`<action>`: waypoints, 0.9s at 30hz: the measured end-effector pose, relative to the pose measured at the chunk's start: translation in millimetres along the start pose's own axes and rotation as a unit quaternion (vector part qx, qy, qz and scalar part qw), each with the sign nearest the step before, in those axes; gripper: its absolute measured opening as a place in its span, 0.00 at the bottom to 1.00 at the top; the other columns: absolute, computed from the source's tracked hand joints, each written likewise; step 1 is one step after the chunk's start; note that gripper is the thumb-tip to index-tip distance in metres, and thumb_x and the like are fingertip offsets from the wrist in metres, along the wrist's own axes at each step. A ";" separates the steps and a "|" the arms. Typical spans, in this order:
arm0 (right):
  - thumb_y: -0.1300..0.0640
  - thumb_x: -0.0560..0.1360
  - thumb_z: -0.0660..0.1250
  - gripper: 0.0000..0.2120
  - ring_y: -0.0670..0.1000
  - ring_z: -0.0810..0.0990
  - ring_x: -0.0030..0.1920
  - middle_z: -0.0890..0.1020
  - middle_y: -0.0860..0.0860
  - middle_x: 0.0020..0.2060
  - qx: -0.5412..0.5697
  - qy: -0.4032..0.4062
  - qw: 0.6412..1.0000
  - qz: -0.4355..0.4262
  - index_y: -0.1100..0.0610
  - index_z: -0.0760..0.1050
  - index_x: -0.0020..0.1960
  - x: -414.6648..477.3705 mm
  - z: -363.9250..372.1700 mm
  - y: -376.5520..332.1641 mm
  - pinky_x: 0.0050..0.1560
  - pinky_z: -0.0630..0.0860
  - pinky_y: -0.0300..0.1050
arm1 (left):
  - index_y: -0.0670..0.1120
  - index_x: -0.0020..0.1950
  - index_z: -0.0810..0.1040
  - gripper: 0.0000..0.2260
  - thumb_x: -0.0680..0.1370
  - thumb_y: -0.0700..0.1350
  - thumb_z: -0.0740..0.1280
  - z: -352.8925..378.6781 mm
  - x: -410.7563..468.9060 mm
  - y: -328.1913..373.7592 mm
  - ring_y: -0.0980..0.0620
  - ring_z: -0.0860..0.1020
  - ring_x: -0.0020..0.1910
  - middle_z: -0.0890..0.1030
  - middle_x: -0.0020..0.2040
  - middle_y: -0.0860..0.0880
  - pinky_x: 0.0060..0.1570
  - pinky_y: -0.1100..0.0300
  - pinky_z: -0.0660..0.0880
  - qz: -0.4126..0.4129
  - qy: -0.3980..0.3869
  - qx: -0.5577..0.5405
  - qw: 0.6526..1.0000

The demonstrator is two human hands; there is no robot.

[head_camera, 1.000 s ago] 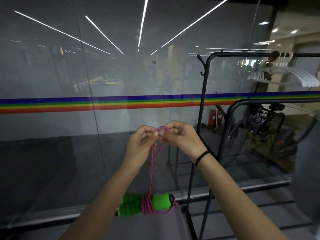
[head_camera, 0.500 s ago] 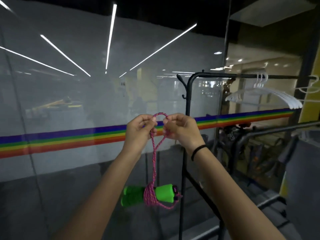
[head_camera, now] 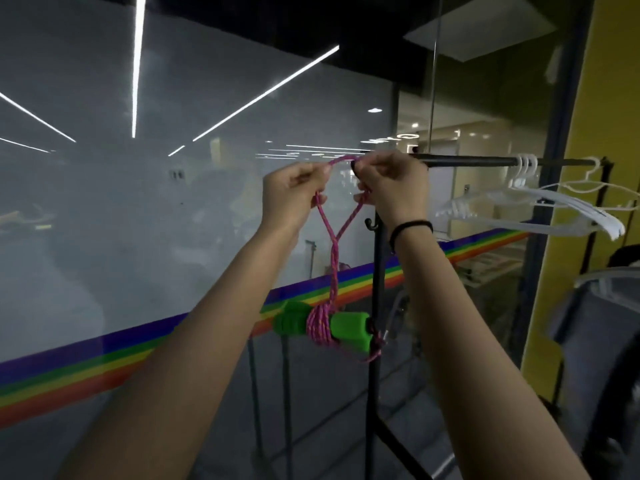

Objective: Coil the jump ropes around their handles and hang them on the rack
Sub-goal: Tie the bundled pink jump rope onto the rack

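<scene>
A pink jump rope is coiled around its two green handles, which hang side by side below my hands. The rope ends in a loop at the top. My left hand pinches the left side of that loop and my right hand pinches the right side, holding it spread at the left end of the black rack's top bar. My right hand covers the rack's upper corner, so whether the loop touches the rack is hidden.
The rack's black post drops behind the handles, with a small hook on its side. Several white hangers hang from the bar to the right. A frosted glass wall with a rainbow stripe stands behind, and a yellow wall at right.
Both hands have risen with the rope loop from chest height up to the rack's top bar, and the coiled handles have lifted with them. My view has tilted upward.
</scene>
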State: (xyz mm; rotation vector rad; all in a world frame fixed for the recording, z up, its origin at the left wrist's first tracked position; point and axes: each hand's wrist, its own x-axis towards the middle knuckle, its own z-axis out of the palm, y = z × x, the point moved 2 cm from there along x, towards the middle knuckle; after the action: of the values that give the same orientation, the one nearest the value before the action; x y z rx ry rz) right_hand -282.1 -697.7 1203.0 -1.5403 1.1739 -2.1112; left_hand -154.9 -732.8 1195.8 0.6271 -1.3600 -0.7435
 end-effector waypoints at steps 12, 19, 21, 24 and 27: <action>0.62 0.74 0.66 0.03 0.46 0.78 0.35 0.78 0.53 0.42 -0.103 0.110 0.988 -0.029 0.59 0.74 0.47 69.5 11.2 31.2 0.24 0.73 0.29 | 0.38 0.49 0.81 0.06 0.73 0.37 0.70 42.3 67.9 -33.1 0.53 0.75 0.30 0.78 0.32 0.47 0.34 0.62 0.75 -0.055 -0.009 -0.083 0.995; 0.62 0.75 0.65 0.03 0.48 0.78 0.42 0.81 0.55 0.46 -0.288 0.076 0.954 -0.016 0.60 0.76 0.48 57.9 -10.1 51.2 0.44 0.78 0.40 | 0.42 0.48 0.81 0.06 0.73 0.36 0.70 45.9 54.2 -50.4 0.54 0.80 0.33 0.81 0.37 0.48 0.41 0.61 0.79 -0.125 -0.087 -0.015 0.988; 0.62 0.74 0.65 0.04 0.48 0.78 0.41 0.81 0.55 0.45 -0.294 0.067 0.953 -0.009 0.61 0.75 0.48 50.8 -13.4 56.5 0.43 0.79 0.42 | 0.45 0.46 0.82 0.05 0.72 0.38 0.71 42.3 46.7 -54.4 0.55 0.81 0.37 0.82 0.39 0.50 0.46 0.61 0.77 -0.129 -0.114 0.019 0.985; 0.61 0.74 0.66 0.04 0.48 0.77 0.39 0.80 0.53 0.44 -0.293 0.057 0.954 0.006 0.59 0.75 0.49 36.7 -17.2 62.2 0.36 0.74 0.38 | 0.47 0.43 0.82 0.04 0.72 0.39 0.71 39.7 35.2 -53.6 0.57 0.81 0.38 0.83 0.40 0.52 0.50 0.62 0.76 -0.127 -0.123 0.032 0.984; 0.61 0.74 0.64 0.04 0.50 0.77 0.42 0.81 0.52 0.44 -0.305 0.072 0.950 0.006 0.57 0.76 0.49 19.4 -21.7 60.1 0.40 0.74 0.43 | 0.48 0.43 0.82 0.04 0.73 0.40 0.71 35.6 19.3 -42.8 0.58 0.81 0.38 0.83 0.40 0.52 0.48 0.63 0.76 -0.119 -0.114 0.042 0.985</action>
State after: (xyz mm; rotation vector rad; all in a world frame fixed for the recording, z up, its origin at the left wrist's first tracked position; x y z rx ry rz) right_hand -322.9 -738.4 1169.2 -1.6053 2.0241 -1.9780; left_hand -193.8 -773.8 1178.9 0.7993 -1.5504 -0.9765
